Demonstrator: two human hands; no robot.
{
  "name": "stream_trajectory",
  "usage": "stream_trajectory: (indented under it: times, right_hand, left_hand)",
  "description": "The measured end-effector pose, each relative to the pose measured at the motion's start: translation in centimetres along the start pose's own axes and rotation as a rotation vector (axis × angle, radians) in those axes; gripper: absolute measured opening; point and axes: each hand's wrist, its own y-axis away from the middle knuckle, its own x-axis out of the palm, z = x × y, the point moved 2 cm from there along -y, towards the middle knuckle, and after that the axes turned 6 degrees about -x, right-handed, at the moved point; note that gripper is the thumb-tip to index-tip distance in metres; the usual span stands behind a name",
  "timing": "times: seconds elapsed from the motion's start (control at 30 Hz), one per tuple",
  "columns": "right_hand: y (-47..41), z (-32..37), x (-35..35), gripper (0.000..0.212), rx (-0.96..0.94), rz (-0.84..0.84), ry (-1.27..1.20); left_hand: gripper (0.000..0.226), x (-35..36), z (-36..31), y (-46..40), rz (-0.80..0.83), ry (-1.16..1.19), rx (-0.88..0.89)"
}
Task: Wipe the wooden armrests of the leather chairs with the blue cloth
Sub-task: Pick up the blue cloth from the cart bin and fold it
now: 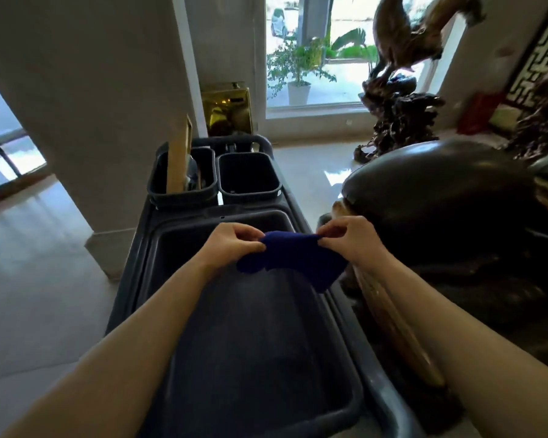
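Note:
A dark blue cloth (pixel 293 259) hangs stretched between my two hands above the grey cleaning cart. My left hand (pixel 231 245) pinches its left top corner and my right hand (pixel 350 238) pinches its right top corner. To the right stands a dark leather chair (pixel 440 197) with a rounded back. Its carved wooden armrest (pixel 393 324) runs along the cart's right side, just below my right forearm. The cloth is not touching the armrest.
The grey cart (pixel 159 248) fills the middle, with a deep tub and two small bins (pixel 249 175) at its far end. A white pillar (pixel 108 121) stands left. A dark carved wood sculpture (pixel 402 115) and a window are behind the chair.

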Motion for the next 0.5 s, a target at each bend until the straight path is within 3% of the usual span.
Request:
stream_trajectory:
  times: [0.3,0.5]
  right_hand:
    - [5.9,-5.9,-12.4,0.015,-0.073,-0.014,-0.029]
    - [10.3,-14.1,-19.6,0.013,-0.087,0.06,0.039]
  left_hand:
    - [0.022,11.8,-9.1,3.3,-0.023,0.004,0.104]
    - [0.014,23.7,-11.3,5.0,-0.011,0.016,0.015]
